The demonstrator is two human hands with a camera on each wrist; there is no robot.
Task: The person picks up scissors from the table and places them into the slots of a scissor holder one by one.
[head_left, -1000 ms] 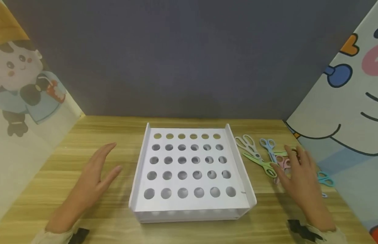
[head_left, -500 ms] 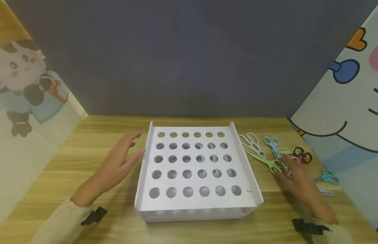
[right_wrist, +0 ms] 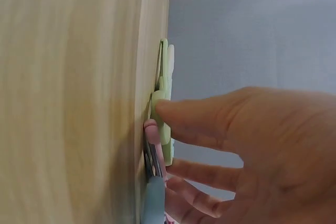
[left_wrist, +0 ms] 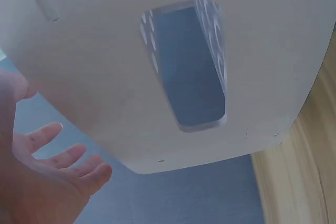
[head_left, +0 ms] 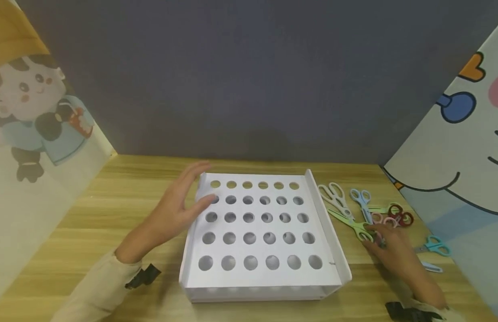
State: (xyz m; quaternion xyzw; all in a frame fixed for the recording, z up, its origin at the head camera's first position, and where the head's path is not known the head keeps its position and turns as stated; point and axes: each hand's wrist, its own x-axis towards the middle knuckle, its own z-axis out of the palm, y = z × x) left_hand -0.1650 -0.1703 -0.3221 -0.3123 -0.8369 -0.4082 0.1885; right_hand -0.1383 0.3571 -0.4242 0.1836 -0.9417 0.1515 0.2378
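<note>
A white rack (head_left: 259, 277) with rows of round holes stands in the middle of the table. My left hand (head_left: 170, 219), fingers spread, overlaps its back left corner in the head view. In the left wrist view, those fingers lie beside the rack's side panel (left_wrist: 100, 77), which has a long cut-out. At the right, my right hand (head_left: 398, 255) has thumb and forefinger at the handle loops of light green scissors (head_left: 358, 228), pinching them. From the right wrist view, the thumb presses the green handle (right_wrist: 159, 106), with a pink handle (right_wrist: 151, 132) just beside it.
White scissors (head_left: 336, 199) and blue scissors (head_left: 363, 203) lie beyond the green pair. Dark red scissors (head_left: 406, 218) and pink loops (head_left: 390, 222) overlap nearby. Teal scissors (head_left: 436, 246) lie near the right wall (head_left: 450, 201). A grey panel (head_left: 249, 80) closes the back.
My left hand has moved right and away from me, from the bare table to the rack's left edge. My right hand has come down from above the scissors pile onto the green handles.
</note>
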